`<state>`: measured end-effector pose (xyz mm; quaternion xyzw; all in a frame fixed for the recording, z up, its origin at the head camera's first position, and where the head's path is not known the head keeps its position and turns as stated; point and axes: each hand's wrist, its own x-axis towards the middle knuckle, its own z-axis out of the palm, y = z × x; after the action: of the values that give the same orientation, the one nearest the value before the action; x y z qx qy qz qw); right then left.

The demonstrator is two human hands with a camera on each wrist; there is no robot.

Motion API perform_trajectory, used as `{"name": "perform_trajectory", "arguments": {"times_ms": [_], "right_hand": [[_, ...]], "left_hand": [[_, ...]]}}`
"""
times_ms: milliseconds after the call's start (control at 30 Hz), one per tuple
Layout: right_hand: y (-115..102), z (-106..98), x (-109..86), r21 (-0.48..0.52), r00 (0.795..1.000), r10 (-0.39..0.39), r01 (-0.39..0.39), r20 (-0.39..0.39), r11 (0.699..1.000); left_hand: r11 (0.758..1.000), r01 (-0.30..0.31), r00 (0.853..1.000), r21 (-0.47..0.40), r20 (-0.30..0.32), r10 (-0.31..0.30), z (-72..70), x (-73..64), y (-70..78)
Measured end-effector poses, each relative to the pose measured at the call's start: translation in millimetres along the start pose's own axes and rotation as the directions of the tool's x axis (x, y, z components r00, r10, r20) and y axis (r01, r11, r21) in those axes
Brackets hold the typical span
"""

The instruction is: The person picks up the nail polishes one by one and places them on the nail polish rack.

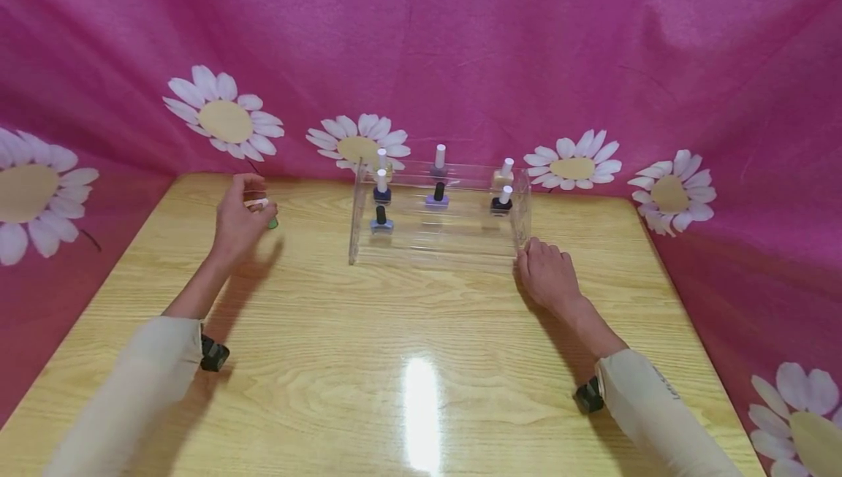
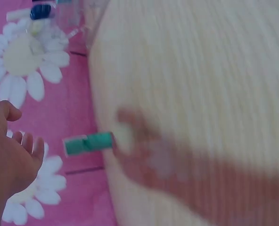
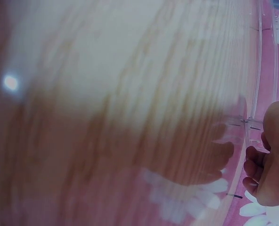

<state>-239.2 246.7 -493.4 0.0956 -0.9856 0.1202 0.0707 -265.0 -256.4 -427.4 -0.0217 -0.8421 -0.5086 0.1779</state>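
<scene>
My left hand (image 1: 242,215) is at the table's left rear, fingers loosely bent around a small green nail polish bottle (image 1: 272,223). A gap shows between the hand (image 2: 14,155) and the upright green bottle (image 2: 90,143) in the left wrist view. A clear stepped display rack (image 1: 434,247) stands at the back centre. My right hand (image 1: 549,274) holds its front right corner with curled fingers; the exact contact is partly hidden. On the rack's tiers stand several nail polish bottles, including a dark blue one (image 1: 381,195), a purple one (image 1: 437,200), a black one (image 1: 501,205) and a light blue one (image 1: 381,225).
The wooden table (image 1: 342,360) reaches back to a pink cloth (image 1: 460,46) with white daisies. More white-capped bottles, among them a grey-purple one (image 1: 438,170) and a yellowish one (image 1: 503,179), stand on the rack's rear tier. Glare lies on the front of the table.
</scene>
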Motion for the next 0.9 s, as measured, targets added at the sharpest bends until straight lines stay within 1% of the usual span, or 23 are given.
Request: {"name": "perform_trajectory", "arguments": {"times_ms": [100, 167, 267, 400, 500, 667, 767, 900], "right_hand": [[0, 0, 0.1, 0.001, 1.000, 0.005, -0.005, 0.000, 1.000], [1, 0, 0.1, 0.003, 1.000, 0.005, -0.005, -0.002, 1.000], [1, 0, 0.0, 0.003, 1.000, 0.001, -0.001, -0.005, 1.000], [1, 2, 0.0, -0.001, 1.000, 0.000, 0.000, -0.010, 1.000], [1, 2, 0.3, -0.004, 1.000, -0.001, 0.001, -0.014, 1.000], [1, 3, 0.4, -0.016, 1.000, -0.005, 0.005, -0.025, 1.000], [0, 2, -0.2, -0.021, 0.999, -0.009, 0.008, -0.035, 1.000], [0, 2, -0.6, -0.023, 0.999, -0.016, 0.015, -0.048, 1.000]], "left_hand": [[0.999, 0.034, 0.999, 0.024, -0.019, -0.034, -5.6, 0.5, -9.6], [0.998, 0.055, 0.998, 0.030, -0.020, -0.055, -7.1, 0.7, -16.6], [0.996, 0.087, 0.996, 0.022, -0.008, -0.087, -6.7, 0.6, -26.5], [0.995, 0.103, 0.995, 0.005, 0.006, -0.103, -3.5, 1.8, -36.9], [0.995, 0.104, 0.995, 0.004, 0.002, -0.104, -0.8, 3.4, -40.5], [0.993, 0.116, 0.993, 0.035, -0.003, -0.116, 3.2, 5.7, -43.8], [0.988, 0.144, 0.989, 0.060, 0.002, -0.145, 5.8, 7.5, -47.2], [0.976, 0.197, 0.980, 0.089, 0.006, -0.198, 8.1, 8.5, -49.2]]}}
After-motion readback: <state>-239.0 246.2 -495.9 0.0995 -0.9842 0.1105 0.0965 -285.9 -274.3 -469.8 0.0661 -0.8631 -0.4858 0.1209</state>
